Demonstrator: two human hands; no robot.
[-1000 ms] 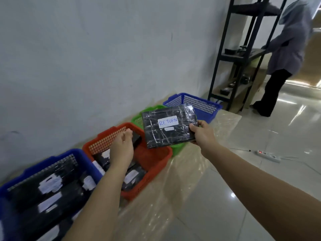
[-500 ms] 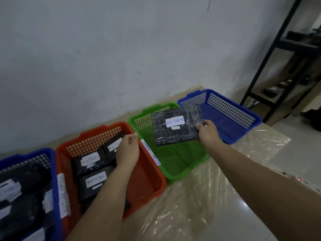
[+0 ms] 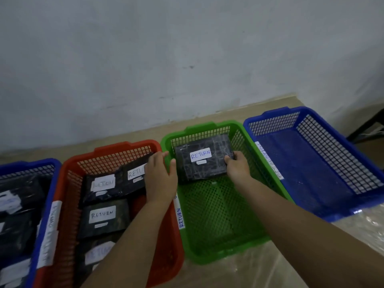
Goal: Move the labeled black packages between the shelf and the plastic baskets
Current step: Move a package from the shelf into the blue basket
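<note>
Right hand (image 3: 236, 166) grips the black package (image 3: 204, 157) low inside the green basket (image 3: 276, 183); left hand (image 3: 160, 175) hovers open beside it.

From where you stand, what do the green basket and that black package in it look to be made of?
The green basket looks like moulded plastic: uniform bright colour, perforated lattice walls and floor, smooth rim with a slight sheen. The black package, held by the right hand, seems wrapped in glossy plastic film, since light glints off its wrinkles; what lies inside cannot be told. Its white label looks like matte paper, handwritten RETURN.
</note>
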